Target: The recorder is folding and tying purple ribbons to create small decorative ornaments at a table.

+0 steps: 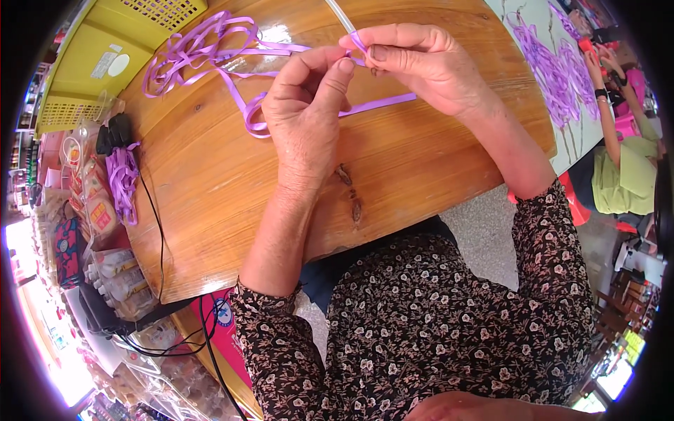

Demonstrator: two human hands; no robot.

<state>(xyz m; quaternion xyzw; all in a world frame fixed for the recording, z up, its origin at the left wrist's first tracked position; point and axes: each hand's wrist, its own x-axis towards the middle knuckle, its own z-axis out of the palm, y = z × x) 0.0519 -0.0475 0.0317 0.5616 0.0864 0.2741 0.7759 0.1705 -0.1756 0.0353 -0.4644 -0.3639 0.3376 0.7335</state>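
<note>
Near the far edge of the wooden table [210, 231], both hands work on a shiny purple ribbon [382, 103]. My left hand [305, 105] pinches it between thumb and forefinger. Close beside it, the thumb and fingers of my right hand [428, 67] are closed on a folded part of the ribbon. A thin pale rod or tube [340, 14] slants down from the top edge to that fold; the fingers hide how the two meet. One ribbon tail points right under my right hand, while a loose tangle of ribbon [200, 56] spreads to the left.
A yellow-green plastic basket [88, 70] stands at the far left. A purple ribbon bundle [122, 179], a black cable [154, 200] and packaged goods [98, 203] line the left edge. On the right, a white table [519, 17] bears more ribbon; another person's hands [600, 63] work there.
</note>
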